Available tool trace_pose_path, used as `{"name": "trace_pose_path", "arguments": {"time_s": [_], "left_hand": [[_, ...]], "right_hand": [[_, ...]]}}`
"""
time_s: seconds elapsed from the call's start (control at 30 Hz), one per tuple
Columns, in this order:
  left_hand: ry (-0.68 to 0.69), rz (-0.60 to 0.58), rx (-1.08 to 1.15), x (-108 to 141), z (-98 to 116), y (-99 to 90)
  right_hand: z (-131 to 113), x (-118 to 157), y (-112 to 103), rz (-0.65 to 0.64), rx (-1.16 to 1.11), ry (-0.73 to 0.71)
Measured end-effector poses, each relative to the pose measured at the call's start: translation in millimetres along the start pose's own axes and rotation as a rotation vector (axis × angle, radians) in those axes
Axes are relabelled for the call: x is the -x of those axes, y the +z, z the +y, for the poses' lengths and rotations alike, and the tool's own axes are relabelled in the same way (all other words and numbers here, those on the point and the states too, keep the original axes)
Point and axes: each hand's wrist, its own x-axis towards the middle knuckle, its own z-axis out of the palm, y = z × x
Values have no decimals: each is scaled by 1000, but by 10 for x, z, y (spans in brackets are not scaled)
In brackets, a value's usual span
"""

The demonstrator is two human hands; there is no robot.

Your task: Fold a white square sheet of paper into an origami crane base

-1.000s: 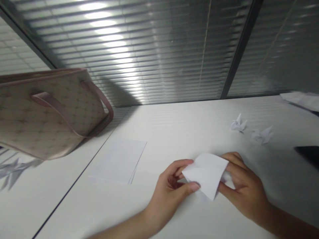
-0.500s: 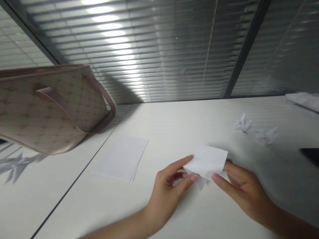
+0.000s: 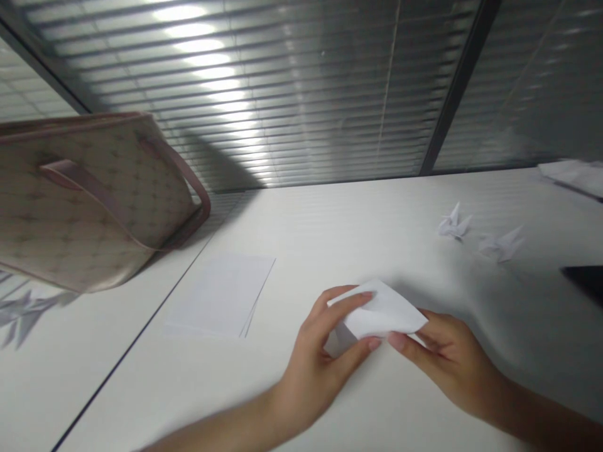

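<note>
A folded sheet of white paper (image 3: pixel 381 314) is pinched between my left hand (image 3: pixel 320 358) and my right hand (image 3: pixel 445 355), held just above the white table (image 3: pixel 330 220). My left thumb and fingers grip its left side, and my right fingers press its lower right edge. Part of the paper's underside is hidden by my hands. Up and to the left lies a stack of white paper sheets (image 3: pixel 219 295). Two small white origami cranes (image 3: pixel 453 223) (image 3: pixel 502 245) stand to the right, beyond my right hand.
A beige patterned tote bag (image 3: pixel 89 201) with pink handles sits at the left. A grey paper crane (image 3: pixel 23 314) lies beyond it. A dark object (image 3: pixel 584 279) and white papers (image 3: pixel 575 176) are at the right edge. Window blinds (image 3: pixel 282 81) run behind the table.
The folded paper has turned flatter, its point now toward the right, and my hands are closer together. The whole scene sits slightly higher in the view.
</note>
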Motion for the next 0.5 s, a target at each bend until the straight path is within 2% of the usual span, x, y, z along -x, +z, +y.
{"name": "trace_pose_path", "arguments": {"time_s": [0.13,0.23,0.3,0.4,0.5], "left_hand": [[44,-13,-160,15,25,-32],[76,-6,-232,14,37,-61],[83,-9,-247,10,42,-75],[91,-32,-245,6,47,-89],[120,-51,-265,-9,52,-105]], "right_hand": [[49,15,-6,56,-23,-18],[82,30,-22,240,-44,-31],[85,27,-50,312,43,-95],[59,0,-110,253,255,-234],[35,-30,-153,222,353,-297]]}}
